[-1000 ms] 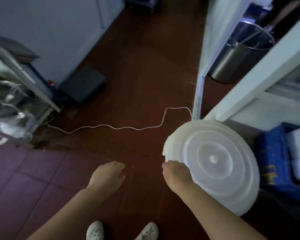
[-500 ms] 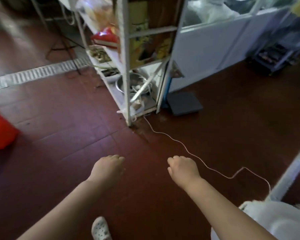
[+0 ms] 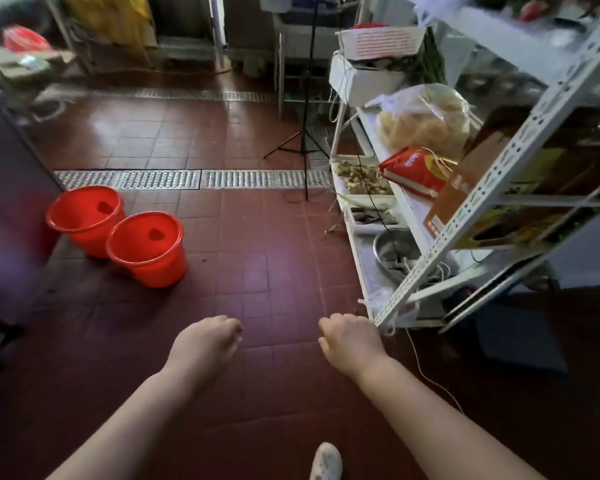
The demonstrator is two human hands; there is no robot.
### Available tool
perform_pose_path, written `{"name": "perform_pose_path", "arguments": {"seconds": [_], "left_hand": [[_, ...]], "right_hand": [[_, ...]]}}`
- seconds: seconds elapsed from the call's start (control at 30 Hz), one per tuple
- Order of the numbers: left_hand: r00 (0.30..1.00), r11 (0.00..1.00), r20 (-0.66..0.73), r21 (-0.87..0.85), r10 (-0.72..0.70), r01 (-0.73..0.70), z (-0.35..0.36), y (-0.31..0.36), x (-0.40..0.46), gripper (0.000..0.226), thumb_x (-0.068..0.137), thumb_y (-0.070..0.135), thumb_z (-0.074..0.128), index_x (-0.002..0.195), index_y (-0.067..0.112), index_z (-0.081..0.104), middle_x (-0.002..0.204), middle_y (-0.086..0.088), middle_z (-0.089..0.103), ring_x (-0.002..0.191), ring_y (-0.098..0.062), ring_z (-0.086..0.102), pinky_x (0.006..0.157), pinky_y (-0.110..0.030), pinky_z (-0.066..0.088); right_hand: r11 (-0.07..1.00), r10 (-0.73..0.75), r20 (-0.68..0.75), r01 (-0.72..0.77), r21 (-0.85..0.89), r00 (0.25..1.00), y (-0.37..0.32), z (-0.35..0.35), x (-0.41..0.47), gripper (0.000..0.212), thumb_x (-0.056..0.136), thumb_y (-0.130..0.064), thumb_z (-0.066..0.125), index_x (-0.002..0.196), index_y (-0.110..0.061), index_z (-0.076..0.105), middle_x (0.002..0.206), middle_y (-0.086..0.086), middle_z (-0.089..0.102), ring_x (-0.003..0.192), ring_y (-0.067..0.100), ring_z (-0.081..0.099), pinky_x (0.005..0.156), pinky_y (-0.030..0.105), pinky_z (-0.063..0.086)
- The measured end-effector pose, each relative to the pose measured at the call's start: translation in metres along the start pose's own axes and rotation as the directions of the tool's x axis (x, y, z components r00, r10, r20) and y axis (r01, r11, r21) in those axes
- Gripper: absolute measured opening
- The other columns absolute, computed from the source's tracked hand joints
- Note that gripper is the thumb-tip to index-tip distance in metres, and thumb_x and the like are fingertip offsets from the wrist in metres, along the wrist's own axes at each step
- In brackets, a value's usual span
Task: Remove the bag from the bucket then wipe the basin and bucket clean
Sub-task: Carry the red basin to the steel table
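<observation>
Far left: two red buckets (image 3: 118,233) on floor (image 3: 257,271), side by side, touching, well apart from my hands. No bag visible in either, though insides only partly shown. Basin: can't pick one out.

Near centre: my left hand (image 3: 207,341) out front, fingers loosely curled, holding nothing. My right hand (image 3: 349,339) same, empty, just beside foot of metal shelf (image 3: 465,216).

My read: wiping not begun, no cloth in hand. Nearly all of task left.
</observation>
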State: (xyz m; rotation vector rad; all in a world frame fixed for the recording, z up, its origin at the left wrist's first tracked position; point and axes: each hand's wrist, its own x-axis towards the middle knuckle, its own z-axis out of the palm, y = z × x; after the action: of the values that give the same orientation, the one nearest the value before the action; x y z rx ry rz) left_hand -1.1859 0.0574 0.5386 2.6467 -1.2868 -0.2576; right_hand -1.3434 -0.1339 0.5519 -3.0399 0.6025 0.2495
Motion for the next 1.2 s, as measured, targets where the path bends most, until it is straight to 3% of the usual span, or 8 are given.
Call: {"name": "perform_pose_path", "arguments": {"seconds": [0.23,0.47,0.6,0.93,1.2], "left_hand": [[0.990,0.992,-0.066,0.015,-0.125,0.126,-0.025,-0.050,0.117,0.025,0.092,0.036,0.050,0.113,0.029,0.063,0.111,0.008,0.064,0.106,-0.016,0.059,0.079,-0.027,0.045],[0.927,0.948,-0.198,-0.087,-0.319,0.307,-0.079,-0.084,0.250,0.022,0.089,0.027,0.058,0.108,0.022,0.068,0.108,0.005,0.068,0.104,-0.017,0.063,0.081,-0.030,0.048],[0.915,0.925,-0.138,-0.087,-0.378,0.369,-0.092,-0.110,0.306,0.027,0.092,0.036,0.052,0.116,0.030,0.061,0.115,0.013,0.062,0.111,-0.008,0.056,0.086,-0.024,0.043],[0.867,0.874,-0.107,-0.085,-0.486,0.479,-0.130,-0.280,0.479,0.028,0.091,0.042,0.049,0.115,0.033,0.059,0.119,0.014,0.061,0.113,-0.010,0.055,0.086,-0.026,0.043],[0.849,0.846,-0.040,0.069,-0.527,0.529,-0.176,-0.424,0.611,0.030,0.091,0.042,0.046,0.114,0.028,0.058,0.117,0.009,0.061,0.114,-0.014,0.055,0.086,-0.028,0.044]], "right_hand": [[0.988,-0.152,-0.010,0.151,-0.039,0.988,0.034,-0.025,0.162,0.025,0.095,-0.033,0.043,0.106,-0.015,0.056,0.110,0.007,0.061,0.104,0.030,0.057,0.082,0.037,0.043],[0.956,-0.283,-0.025,0.281,-0.081,0.959,0.081,-0.084,0.328,0.026,0.094,-0.036,0.042,0.104,-0.018,0.057,0.109,0.004,0.062,0.103,0.028,0.058,0.080,0.036,0.044],[0.934,-0.343,0.002,0.342,-0.102,0.939,0.084,-0.112,0.419,0.027,0.094,-0.037,0.041,0.106,-0.017,0.056,0.110,0.005,0.061,0.106,0.028,0.056,0.081,0.034,0.043],[0.889,-0.448,-0.033,0.441,-0.123,0.893,0.010,-0.154,0.680,0.026,0.092,-0.037,0.042,0.101,-0.018,0.058,0.105,0.005,0.062,0.102,0.029,0.058,0.078,0.034,0.045],[0.882,-0.468,-0.012,0.466,-0.068,0.884,-0.054,-0.198,0.872,0.025,0.092,-0.037,0.043,0.100,-0.019,0.059,0.104,0.004,0.064,0.099,0.029,0.061,0.076,0.034,0.048]]}}
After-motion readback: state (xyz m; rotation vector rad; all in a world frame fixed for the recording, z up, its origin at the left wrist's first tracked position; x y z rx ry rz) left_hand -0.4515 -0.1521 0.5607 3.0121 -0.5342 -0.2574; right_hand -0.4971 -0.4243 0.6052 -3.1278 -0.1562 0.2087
